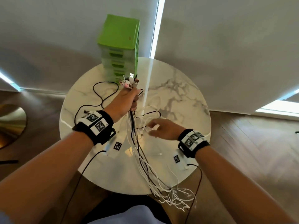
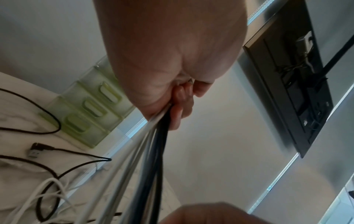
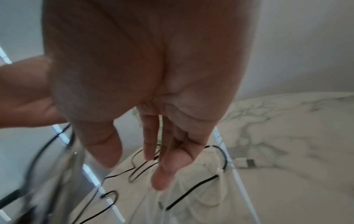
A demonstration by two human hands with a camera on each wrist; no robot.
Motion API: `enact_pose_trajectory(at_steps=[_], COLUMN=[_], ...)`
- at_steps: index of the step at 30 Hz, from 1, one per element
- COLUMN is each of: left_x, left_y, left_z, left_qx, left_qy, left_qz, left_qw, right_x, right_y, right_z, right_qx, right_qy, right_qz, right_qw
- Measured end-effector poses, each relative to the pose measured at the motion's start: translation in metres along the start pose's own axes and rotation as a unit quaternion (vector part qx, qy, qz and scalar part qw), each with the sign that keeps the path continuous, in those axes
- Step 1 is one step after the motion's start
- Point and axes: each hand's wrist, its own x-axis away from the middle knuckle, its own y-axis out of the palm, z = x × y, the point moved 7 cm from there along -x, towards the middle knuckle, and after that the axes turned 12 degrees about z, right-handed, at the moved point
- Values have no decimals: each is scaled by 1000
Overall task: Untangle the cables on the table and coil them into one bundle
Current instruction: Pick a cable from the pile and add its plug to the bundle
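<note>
Cables (image 1: 134,126), perhaps ten, left-hand (image 1: 124,101) bunch.

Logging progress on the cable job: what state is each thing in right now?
left hand: raised, grips the cable bunch just below the plugs
cable bunch: held upright, plugs on top, loose ends trailing over the table edge
right hand: fingers relaxed, holding nothing, over loose cables
black cable: loose on the table
white cables: loose, tangled on the table
green drawer unit: upright, drawers closed
</note>
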Motion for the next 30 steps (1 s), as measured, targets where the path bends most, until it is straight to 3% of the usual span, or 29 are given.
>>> enact_pose_trajectory(at_steps=[4, 6, 9, 16, 20, 22, 25, 28, 30], left_x=[-9, -16, -23, -37, -44, -46, -48, -48, -47], left_y=[8, 13, 23, 41, 46, 47, 45, 44, 44], left_z=[-11, -17, -25, -34, -39, -40, -43, -43, -40], left_qx=[-15, -22, -34, -43, -46, -47, -48, -48, -40], left_qy=[-8, -22, -33, -44, -54, -58, -59, -54, -46], left_qz=[-6, 0, -4, -15, -17, -13, -11, -7, -4], left_qw=[1000, 1000, 999, 998, 997, 997, 997, 997, 998], right_x=[-32, -44, -53, -73, -78, -80, -84, -93, -99], right_y=[-31, -32, -17, 3, -24, -60, -123, -171, -190], right_z=[66, 98, 131, 163, 166, 175, 181, 143, 93], right_qx=[27, 89, 93, 62, 67, 31, -98, -273, -364], right_qy=[100, 148, 194, 193, 146, 186, 245, 179, 94], right_qz=[98, 114, 104, 117, 134, 185, 296, 378, 382], right_qw=[990, 978, 971, 972, 978, 964, 918, 867, 844])
